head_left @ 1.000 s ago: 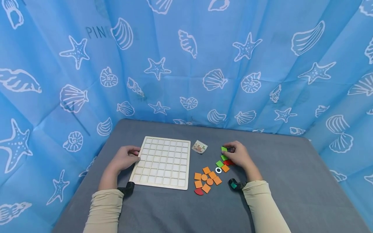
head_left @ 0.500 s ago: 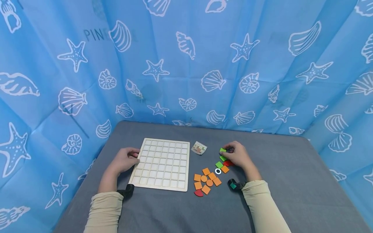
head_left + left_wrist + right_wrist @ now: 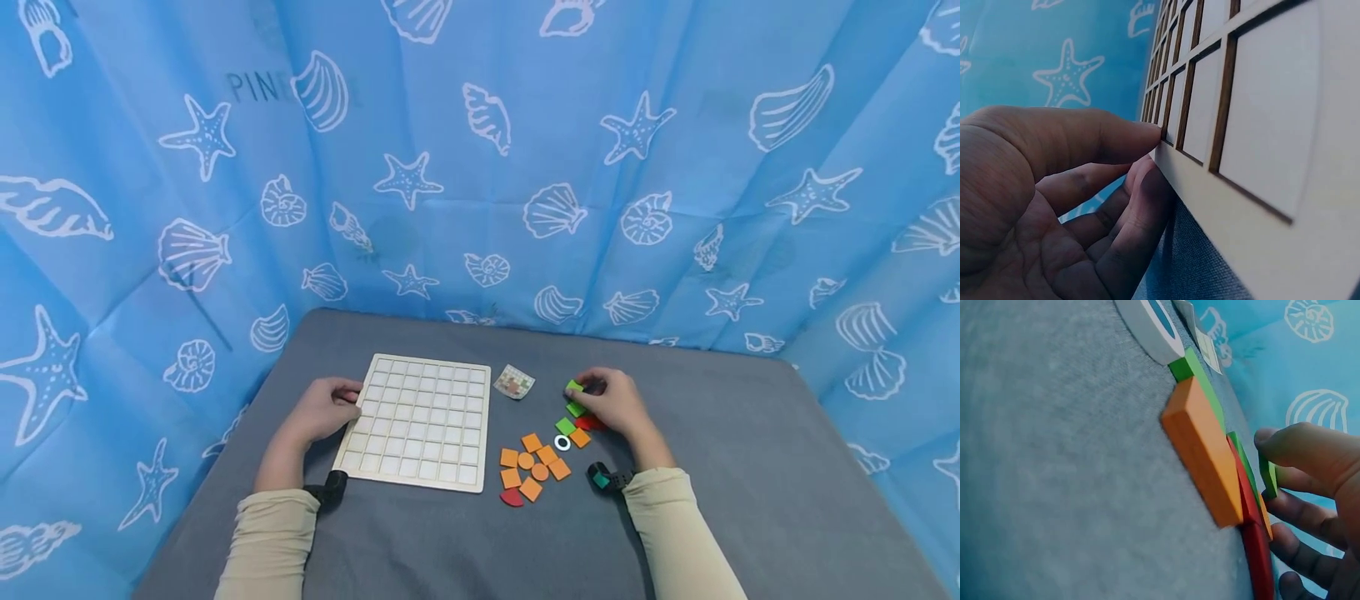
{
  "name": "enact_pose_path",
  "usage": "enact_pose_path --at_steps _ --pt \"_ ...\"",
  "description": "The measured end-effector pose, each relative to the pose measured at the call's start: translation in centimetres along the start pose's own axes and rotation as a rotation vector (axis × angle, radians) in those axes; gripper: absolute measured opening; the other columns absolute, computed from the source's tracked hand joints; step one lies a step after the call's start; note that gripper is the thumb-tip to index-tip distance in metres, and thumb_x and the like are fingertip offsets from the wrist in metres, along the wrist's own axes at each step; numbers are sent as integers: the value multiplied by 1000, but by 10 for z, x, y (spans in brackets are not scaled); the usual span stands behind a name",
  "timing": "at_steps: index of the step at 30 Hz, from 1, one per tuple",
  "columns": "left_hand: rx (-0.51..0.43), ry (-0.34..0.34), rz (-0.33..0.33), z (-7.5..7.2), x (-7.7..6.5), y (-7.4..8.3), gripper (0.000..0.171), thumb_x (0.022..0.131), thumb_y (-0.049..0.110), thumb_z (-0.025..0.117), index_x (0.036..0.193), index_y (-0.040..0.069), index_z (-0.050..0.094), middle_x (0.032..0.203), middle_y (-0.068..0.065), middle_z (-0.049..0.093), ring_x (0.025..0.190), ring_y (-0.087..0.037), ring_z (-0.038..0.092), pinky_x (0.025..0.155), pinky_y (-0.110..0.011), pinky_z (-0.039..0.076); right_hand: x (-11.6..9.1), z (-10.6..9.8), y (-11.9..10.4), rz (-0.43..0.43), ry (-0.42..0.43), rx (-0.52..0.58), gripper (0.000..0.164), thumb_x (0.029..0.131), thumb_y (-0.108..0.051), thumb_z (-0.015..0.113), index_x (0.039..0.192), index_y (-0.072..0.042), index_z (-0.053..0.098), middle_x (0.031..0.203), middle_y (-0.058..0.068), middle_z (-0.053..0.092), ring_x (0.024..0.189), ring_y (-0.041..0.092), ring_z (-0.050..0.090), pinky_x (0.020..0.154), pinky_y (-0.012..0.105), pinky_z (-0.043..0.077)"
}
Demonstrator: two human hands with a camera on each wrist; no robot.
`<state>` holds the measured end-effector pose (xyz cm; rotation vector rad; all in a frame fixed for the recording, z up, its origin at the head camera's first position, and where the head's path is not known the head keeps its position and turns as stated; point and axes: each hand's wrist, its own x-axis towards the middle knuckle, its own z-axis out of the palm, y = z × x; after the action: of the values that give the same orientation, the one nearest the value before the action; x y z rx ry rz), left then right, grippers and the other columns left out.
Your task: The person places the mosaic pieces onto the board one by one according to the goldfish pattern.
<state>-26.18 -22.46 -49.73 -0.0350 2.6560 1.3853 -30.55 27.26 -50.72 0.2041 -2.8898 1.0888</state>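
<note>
My left hand (image 3: 321, 410) holds the left edge of a pale wooden grid board (image 3: 420, 423). In the left wrist view, the thumb (image 3: 1119, 137) lies on the board's rim and the other fingers curl beneath it. My right hand (image 3: 617, 402) pinches a small green tile (image 3: 1267, 474) between thumb and fingers, just above the table. Under and beside that hand lie another green tile (image 3: 575, 409), red pieces (image 3: 589, 423) and an orange square (image 3: 580, 437), partly hidden by the fingers. Nearby are a green square (image 3: 565, 426) and a white ring (image 3: 562, 443).
Several orange squares (image 3: 559, 468) and orange discs (image 3: 539, 472) are spread right of the board, with a red quarter-round piece (image 3: 512, 497) in front. A small printed pattern card (image 3: 514, 382) lies behind them. A blue shell-patterned curtain (image 3: 480, 167) surrounds the grey table (image 3: 465, 550).
The green tile in my right fingers has moved slightly left and turned a little. My left hand keeps its hold on the board, which stays in place.
</note>
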Motion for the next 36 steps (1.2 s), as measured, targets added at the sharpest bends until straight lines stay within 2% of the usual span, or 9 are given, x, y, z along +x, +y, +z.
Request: enact_pose_path --at_steps 7,14,18,25,30,36 --pt "-16 -2 -7 -2 -1 -2 48 94 0 65 141 -8 61 121 -23 64 99 -29 62 85 -43 53 -4 5 -23 -54 47 -40 27 95 -28 81 114 -9 79 109 13 74 89 23 65 73 36 52" --pt "-5 18 -11 -1 0 1 48 92 -1 64 139 -8 63 120 -23 65 99 -29 62 86 -43 53 1 21 -58 -136 13 3 24 95 -30 81 113 -13 80 112 8 74 93 23 66 73 37 53" --pt "-3 15 -14 1 -1 2 47 93 -1 64 139 -8 62 120 -23 64 99 -30 62 86 -44 53 7 41 -81 -170 -36 32 24 95 -28 81 113 -13 80 111 7 74 90 19 64 71 34 52" --pt "-2 44 -30 4 0 -1 46 91 -1 65 137 -6 64 117 -21 65 97 -28 62 85 -43 53 16 69 -115 -197 -186 66 23 94 -26 82 112 -13 80 109 6 73 84 18 62 67 34 52" --pt "-4 39 -41 5 1 -3 47 91 0 65 137 -6 64 117 -20 64 97 -27 62 84 -41 53 18 82 -122 -192 -278 19 23 92 -29 84 108 -14 80 100 2 72 77 15 58 65 32 49" --pt "4 44 -34 3 2 -2 46 91 0 65 136 -6 64 116 -20 64 96 -27 62 84 -42 53 19 88 -123 -227 -296 -22 20 92 -29 84 105 -15 81 94 -3 69 77 12 57 69 31 50"
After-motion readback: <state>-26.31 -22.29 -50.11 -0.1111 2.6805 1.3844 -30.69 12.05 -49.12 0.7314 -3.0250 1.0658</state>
